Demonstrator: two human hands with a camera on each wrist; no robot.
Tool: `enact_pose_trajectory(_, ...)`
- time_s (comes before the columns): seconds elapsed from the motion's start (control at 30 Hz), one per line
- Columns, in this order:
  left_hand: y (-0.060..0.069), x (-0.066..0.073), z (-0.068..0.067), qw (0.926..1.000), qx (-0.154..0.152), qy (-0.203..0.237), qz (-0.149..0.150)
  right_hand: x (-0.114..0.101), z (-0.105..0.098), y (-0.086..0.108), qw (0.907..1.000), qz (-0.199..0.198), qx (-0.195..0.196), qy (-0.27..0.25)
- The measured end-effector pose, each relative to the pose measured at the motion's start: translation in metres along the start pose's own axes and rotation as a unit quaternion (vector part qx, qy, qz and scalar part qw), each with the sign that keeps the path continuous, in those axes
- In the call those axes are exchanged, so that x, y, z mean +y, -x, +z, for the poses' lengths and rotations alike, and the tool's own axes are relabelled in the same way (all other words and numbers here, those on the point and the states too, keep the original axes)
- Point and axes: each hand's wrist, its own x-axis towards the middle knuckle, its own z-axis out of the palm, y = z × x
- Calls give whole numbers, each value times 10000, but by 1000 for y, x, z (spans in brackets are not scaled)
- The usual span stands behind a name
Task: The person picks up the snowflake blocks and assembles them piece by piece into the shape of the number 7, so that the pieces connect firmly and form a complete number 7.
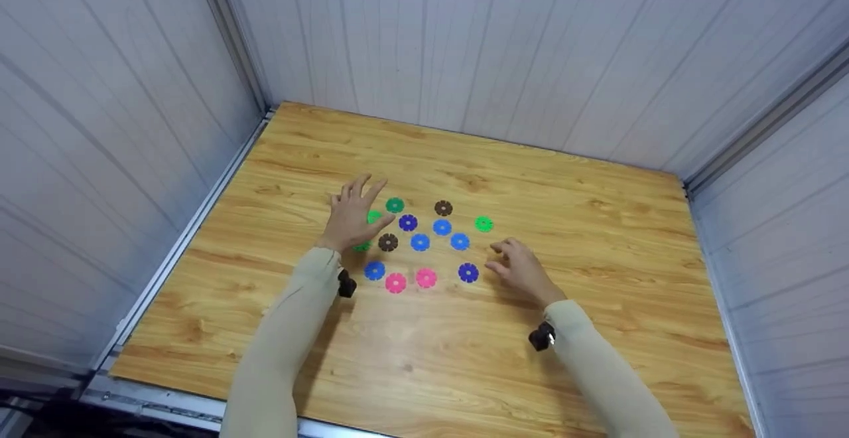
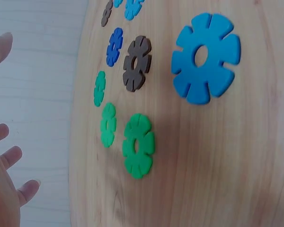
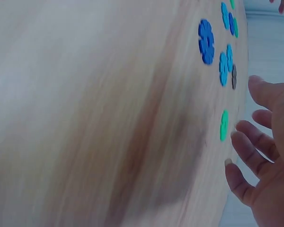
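Observation:
Several flat notched plastic discs lie apart on the wooden table [image 1: 424,371]. My left hand [image 1: 350,220] hovers with spread fingers above the left side of the group, partly hiding a light green disc [image 1: 374,217] and a green disc [image 1: 362,246]. Close by are a brown disc [image 1: 388,242], a teal-green disc [image 1: 394,205] and a blue disc [image 2: 206,57]. To the right of the group, my right hand [image 1: 524,271] is held over the table, fingers loosely bent and holding nothing. Nearest to it are a dark blue disc [image 1: 468,273] and a bright green disc [image 1: 483,224].
Two pink discs, one of them the right-hand pink disc [image 1: 426,278], lie at the near side. A second brown disc [image 1: 443,208] lies at the far side. White panelled walls [image 1: 424,40] rise at the back and both sides. A metal rail [image 1: 179,411] runs along the front edge.

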Motion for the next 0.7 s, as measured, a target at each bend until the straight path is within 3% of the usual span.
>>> enact_pose_trajectory(0.27, 1, 6, 6, 10000, 14, -12, 74, -14, 18, -5, 9980, 159, -591, -156)
enact_pose_trajectory(0.7, 9, 24, 17, 9992, -18, 51, 397, -20, 29, -8, 9973, 216, -689, 112)
